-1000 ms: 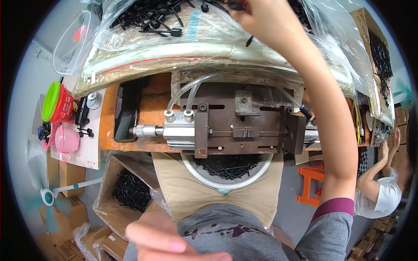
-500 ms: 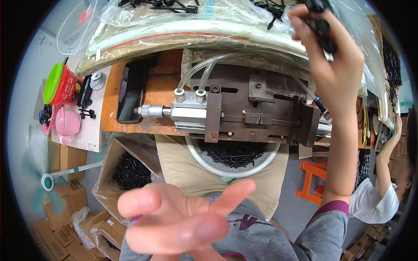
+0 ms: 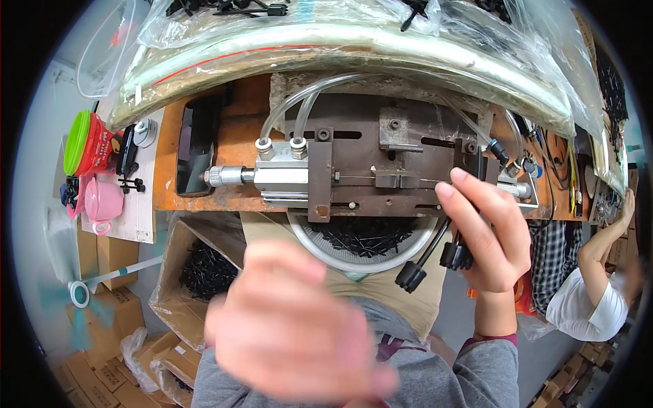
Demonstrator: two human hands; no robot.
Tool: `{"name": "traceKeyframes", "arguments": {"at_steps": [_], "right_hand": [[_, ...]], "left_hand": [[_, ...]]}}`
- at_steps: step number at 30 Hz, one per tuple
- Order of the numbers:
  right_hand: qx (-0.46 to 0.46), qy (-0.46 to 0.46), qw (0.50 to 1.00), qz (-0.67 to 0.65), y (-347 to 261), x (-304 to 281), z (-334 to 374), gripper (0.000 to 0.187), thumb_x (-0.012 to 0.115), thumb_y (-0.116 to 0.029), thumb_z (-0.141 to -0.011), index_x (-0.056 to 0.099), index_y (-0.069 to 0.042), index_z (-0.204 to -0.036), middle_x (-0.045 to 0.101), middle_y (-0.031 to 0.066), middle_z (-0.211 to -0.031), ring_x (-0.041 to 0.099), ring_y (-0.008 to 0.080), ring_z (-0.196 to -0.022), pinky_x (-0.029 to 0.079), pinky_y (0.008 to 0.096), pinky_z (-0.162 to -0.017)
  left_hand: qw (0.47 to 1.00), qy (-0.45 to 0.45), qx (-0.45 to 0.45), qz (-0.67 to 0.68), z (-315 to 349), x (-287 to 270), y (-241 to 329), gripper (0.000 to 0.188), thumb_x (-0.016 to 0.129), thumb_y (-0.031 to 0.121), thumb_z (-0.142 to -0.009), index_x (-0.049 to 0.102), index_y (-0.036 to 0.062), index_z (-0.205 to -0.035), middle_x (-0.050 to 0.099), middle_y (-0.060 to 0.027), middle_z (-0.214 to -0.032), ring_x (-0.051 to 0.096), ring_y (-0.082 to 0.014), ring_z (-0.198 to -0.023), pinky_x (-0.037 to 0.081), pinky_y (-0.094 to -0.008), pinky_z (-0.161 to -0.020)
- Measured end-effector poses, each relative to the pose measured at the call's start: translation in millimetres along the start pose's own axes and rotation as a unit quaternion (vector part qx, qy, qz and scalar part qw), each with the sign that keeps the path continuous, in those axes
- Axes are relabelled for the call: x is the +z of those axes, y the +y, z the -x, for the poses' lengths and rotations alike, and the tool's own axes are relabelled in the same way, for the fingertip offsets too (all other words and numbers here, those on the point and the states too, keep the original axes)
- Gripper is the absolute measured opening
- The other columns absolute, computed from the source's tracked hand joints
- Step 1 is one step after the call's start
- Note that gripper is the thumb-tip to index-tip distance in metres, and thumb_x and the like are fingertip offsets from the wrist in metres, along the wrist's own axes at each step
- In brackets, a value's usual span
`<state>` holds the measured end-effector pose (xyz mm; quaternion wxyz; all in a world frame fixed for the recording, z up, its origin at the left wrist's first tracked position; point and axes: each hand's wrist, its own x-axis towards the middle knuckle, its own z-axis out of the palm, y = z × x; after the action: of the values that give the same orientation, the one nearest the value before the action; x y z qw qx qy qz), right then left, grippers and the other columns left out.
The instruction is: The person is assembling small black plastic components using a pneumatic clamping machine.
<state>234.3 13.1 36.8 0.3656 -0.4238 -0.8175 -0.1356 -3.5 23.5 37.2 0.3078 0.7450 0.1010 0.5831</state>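
My right hand (image 3: pixel 495 234) is closed around a few black plastic rods (image 3: pixel 430 251) with ribbed knob ends. The knobs hang down toward my lap, just in front of the right end of a brown metal fixture (image 3: pixel 367 122). My left hand (image 3: pixel 289 326) hovers over my lap, smeared by motion, so its fingers cannot be made out. A silver air cylinder (image 3: pixel 282 178) with two clear hoses sits at the fixture's left. Thin pins run from both sides toward a small central block (image 3: pixel 398 181).
On my lap rests a white basket (image 3: pixel 326 262) of black pieces. A carton (image 3: pixel 170 299) with more stands to the left. A dark phone-like slab (image 3: pixel 196 149) lies on the bench. Plastic-covered padding (image 3: pixel 354 51) bounds the back. Another person (image 3: pixel 585 306) sits at right.
My right hand has come down from the piled parts at the back to the fixture's right end, holding the black rods. My left hand has turned from spread fingers into a blur.
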Motion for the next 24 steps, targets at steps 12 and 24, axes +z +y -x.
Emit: {"name": "traceKeyframes", "arguments": {"at_steps": [12, 24], "right_hand": [[-0.008, 0.011, 1.000, 0.019, -10.1, 18.8, 25.1, 0.032, 0.070, -0.004, -0.072, 0.074, 0.004, -0.103, 0.071, 0.0192, -0.100, 0.068, 0.0235, -0.076, 0.061, 0.0341, -0.073], [0.088, 0.044, 0.995, -0.006, -12.7, 5.9, 45.5, 0.032, 0.073, 0.004, -0.075, 0.069, 0.007, -0.106, 0.069, 0.0208, -0.107, 0.071, 0.0306, -0.088, 0.061, 0.0364, -0.074]], "left_hand": [[0.971, -0.113, -0.203, -0.061, 6.6, 21.7, -3.3, 0.039, 0.089, 0.009, -0.064, 0.076, 0.0017, -0.100, 0.070, -0.0097, -0.094, 0.069, -0.0186, -0.078, 0.057, -0.0276, -0.066], [0.922, -0.156, -0.151, -0.322, 32.5, 53.7, -38.3, 0.029, 0.078, 0.001, -0.069, 0.070, -0.0029, -0.096, 0.066, -0.0180, -0.124, 0.068, -0.0190, -0.070, 0.054, -0.0282, -0.064]]}}
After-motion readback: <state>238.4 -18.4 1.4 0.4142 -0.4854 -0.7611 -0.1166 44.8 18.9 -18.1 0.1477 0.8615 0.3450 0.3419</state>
